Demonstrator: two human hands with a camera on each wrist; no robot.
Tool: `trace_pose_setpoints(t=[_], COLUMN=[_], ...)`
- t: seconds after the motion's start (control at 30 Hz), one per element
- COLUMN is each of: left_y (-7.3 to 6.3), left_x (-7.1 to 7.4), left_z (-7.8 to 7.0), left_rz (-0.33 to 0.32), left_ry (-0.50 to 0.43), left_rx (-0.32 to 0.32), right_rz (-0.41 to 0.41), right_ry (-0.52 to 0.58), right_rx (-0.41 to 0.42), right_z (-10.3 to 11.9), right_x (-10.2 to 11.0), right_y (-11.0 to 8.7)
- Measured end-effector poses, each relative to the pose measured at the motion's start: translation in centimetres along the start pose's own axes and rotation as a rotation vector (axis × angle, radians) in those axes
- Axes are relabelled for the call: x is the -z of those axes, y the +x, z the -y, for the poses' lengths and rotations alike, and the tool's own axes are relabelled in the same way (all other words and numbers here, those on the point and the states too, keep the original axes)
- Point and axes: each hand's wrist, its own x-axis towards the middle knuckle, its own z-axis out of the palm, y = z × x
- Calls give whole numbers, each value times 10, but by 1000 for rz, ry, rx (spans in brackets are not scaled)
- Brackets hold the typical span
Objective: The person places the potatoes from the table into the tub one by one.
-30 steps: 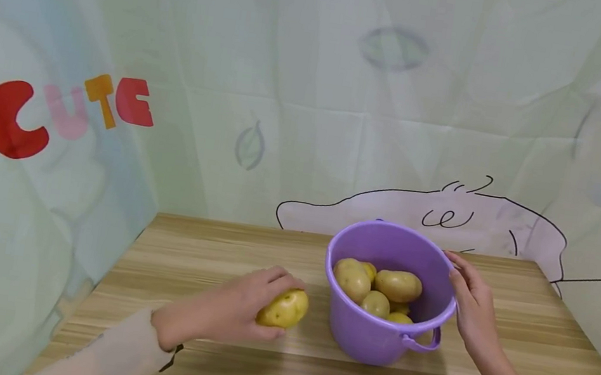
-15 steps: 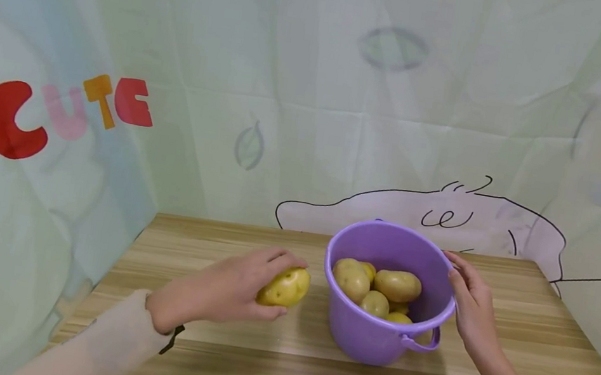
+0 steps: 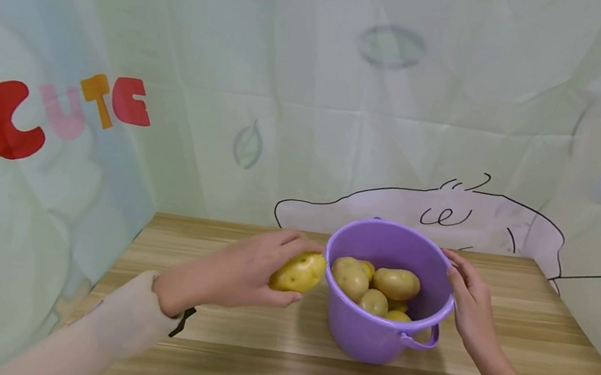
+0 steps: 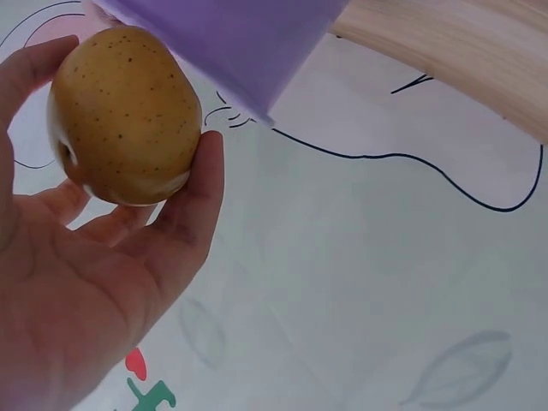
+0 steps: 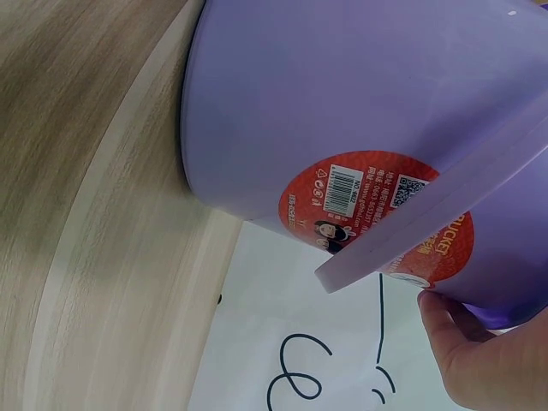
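In my left hand (image 3: 250, 273) I hold a yellow potato (image 3: 299, 272), thumb below and fingers over it. It is raised off the table, right beside the left rim of a purple bucket (image 3: 366, 334). The left wrist view shows the brown-speckled potato (image 4: 128, 116) between thumb and fingers, with the bucket wall (image 4: 248, 43) behind. Several potatoes (image 3: 396, 284) lie inside the bucket; some yellow pieces are partly hidden under them. My right hand (image 3: 472, 298) holds the bucket's right rim; in the right wrist view its fingertips touch the bucket near the rim.
The bucket stands upright on a wood-grain table (image 3: 230, 357). A side handle (image 3: 420, 340) hangs at its front right, and a red label (image 5: 342, 201) is on its side. A printed curtain (image 3: 271, 68) closes off the back and sides.
My left hand has lifted the potato upward and then right, close to the bucket's rim. The right hand and the bucket have stayed in place.
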Motion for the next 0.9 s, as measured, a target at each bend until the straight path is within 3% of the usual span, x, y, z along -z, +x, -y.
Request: trace_pose_setpoints(t=[0.3, 0.53, 0.9], left_y=[19, 41, 69], left_x=[10, 13, 7], left_z=[-12, -20, -26], left_rz=[26, 41, 87], left_ry=[28, 31, -8], left_rx=[-10, -35, -36], right_rz=[-6, -6, -2], right_ry=[0, 5, 8], right_rx=[5, -13, 3], right_z=[-1, 0, 0], right_x=[0, 1, 0], right_y=[0, 1, 1])
